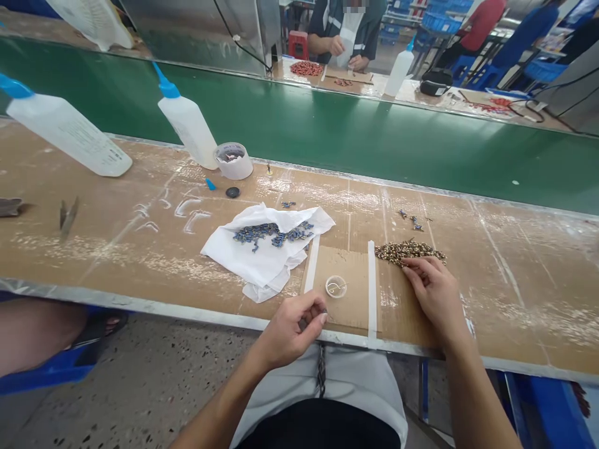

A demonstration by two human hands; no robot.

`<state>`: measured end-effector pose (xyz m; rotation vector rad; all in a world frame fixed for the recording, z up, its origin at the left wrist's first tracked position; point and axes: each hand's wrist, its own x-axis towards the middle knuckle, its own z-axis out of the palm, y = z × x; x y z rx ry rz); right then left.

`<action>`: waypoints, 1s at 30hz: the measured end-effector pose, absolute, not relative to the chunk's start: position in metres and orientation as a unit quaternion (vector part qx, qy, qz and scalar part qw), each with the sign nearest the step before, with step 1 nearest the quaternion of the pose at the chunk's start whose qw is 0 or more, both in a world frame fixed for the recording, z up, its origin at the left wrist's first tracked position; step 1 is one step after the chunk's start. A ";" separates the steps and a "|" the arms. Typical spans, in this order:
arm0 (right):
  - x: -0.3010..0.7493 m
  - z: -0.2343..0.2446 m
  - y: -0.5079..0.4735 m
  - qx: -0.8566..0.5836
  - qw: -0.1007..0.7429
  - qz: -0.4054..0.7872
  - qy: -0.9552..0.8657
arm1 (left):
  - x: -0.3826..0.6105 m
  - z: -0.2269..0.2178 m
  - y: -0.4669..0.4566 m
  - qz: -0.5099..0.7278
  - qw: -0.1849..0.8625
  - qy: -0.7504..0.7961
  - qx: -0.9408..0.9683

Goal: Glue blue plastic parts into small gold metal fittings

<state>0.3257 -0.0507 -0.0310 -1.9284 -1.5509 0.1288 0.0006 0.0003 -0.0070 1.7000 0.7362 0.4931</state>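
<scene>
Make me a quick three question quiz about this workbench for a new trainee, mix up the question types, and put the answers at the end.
1. True or false: the right hand rests its fingertips on the pile of small brass-coloured parts.
2. Multiple choice: the small blue parts lie on A) a white cloth, B) a metal tray, C) the green conveyor belt.
3. Fill in: the left hand pinches a small dark part just below the small clear ____ on the cardboard mat.

Key: 1 true; 2 A; 3 dish.
</scene>
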 end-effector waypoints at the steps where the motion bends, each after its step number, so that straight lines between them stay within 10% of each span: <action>1: 0.325 -0.031 -0.050 -0.731 0.309 0.033 -0.607 | 0.001 -0.007 0.000 0.211 0.573 0.315 0.726; 9: 0.317 -0.027 -0.067 -0.706 0.225 -0.050 -0.670 | 0.002 -0.005 -0.001 0.218 0.553 0.325 0.735; 21: 0.304 -0.016 -0.083 -0.773 0.229 0.144 -0.574 | 0.003 -0.001 -0.001 0.212 0.557 0.293 0.747; 30: 0.226 -0.012 -0.092 -0.677 0.484 0.293 -0.471 | 0.003 -0.001 -0.001 0.237 0.547 0.261 0.759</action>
